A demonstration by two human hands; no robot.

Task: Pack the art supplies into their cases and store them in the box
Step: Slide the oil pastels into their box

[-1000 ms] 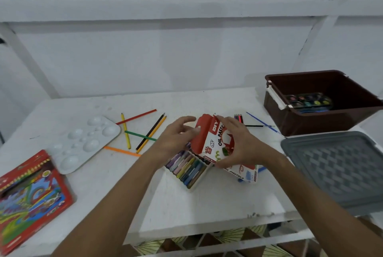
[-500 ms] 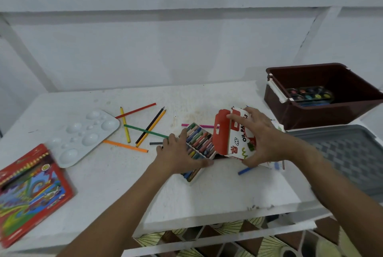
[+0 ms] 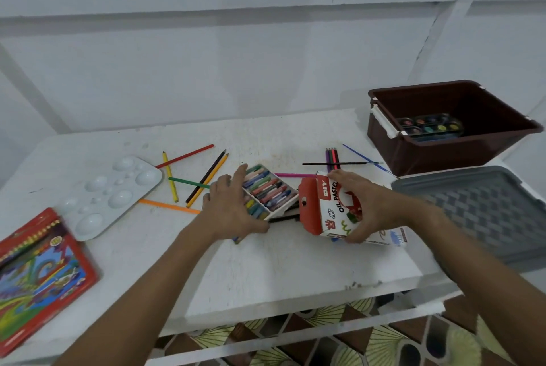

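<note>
On the table (image 3: 266, 271), my left hand (image 3: 230, 209) lies over the near left end of the pastel tray (image 3: 270, 191), fingers fairly straight, the thumb under its near edge. Just to the right, my right hand (image 3: 359, 206) grips the pastel box (image 3: 328, 209), fingers curled round it.

Two bare forearms enter from about 7 and 5 o'clock, with no sleeve showing on either. The left hand (image 3: 233, 212) and right hand (image 3: 369, 206) wear no gloves, rings, watches or bracelets.
</note>
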